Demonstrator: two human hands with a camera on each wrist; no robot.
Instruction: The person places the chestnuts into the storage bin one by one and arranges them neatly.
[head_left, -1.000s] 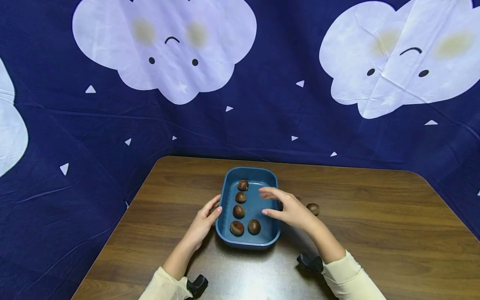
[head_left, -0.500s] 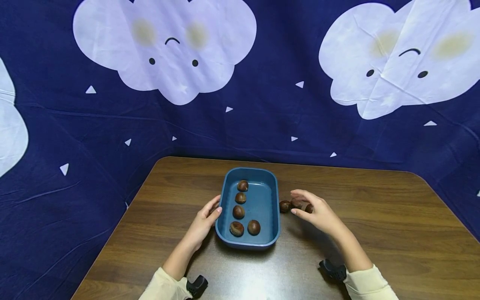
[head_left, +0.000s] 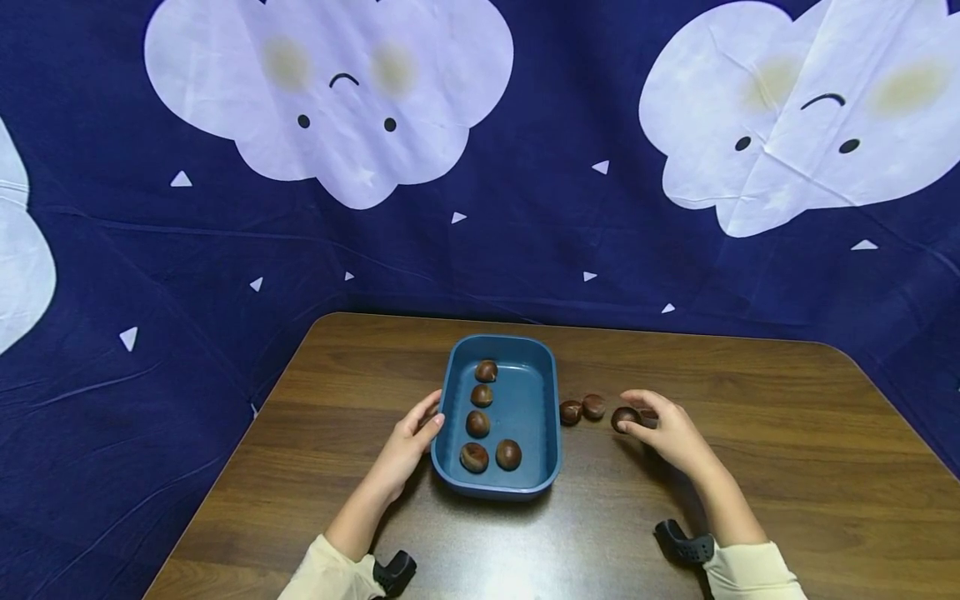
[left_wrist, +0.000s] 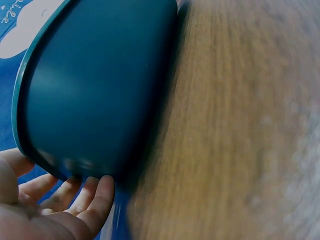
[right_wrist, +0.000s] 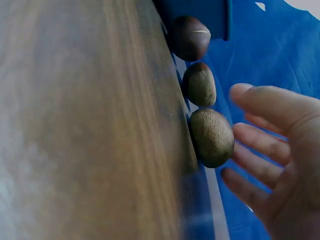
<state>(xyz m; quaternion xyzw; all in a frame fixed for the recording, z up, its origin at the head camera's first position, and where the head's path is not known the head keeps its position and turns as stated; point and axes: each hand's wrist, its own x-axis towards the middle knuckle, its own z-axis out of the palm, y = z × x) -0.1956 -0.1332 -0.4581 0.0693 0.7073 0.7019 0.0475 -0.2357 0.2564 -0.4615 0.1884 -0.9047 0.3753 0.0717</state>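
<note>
A blue rectangular box [head_left: 525,400] stands on the table with several chestnuts in it; one is this chestnut [head_left: 477,423] in the left column. My left hand [head_left: 408,446] rests against the box's left side, thumb at the rim. In the left wrist view its fingertips [left_wrist: 106,187] touch the outer wall. Right of the box lie three chestnuts in a row. My right hand [head_left: 667,429] is at the outermost chestnut [head_left: 625,419], thumb and fingers spread around it. The right wrist view shows that chestnut [right_wrist: 212,137] beside the loosely bent fingers, a gap at the thumb.
The two other loose chestnuts, a middle one [head_left: 593,407] and a near one [head_left: 571,412], lie between the right hand and the box. A wooden table [head_left: 787,450] spreads out to both sides. Behind it hangs a dark blue cloth [head_left: 555,250] with clouds.
My right hand has moved from over the box out to the right, past the nearer chestnuts, to the outermost one. The left hand and the box have stayed put.
</note>
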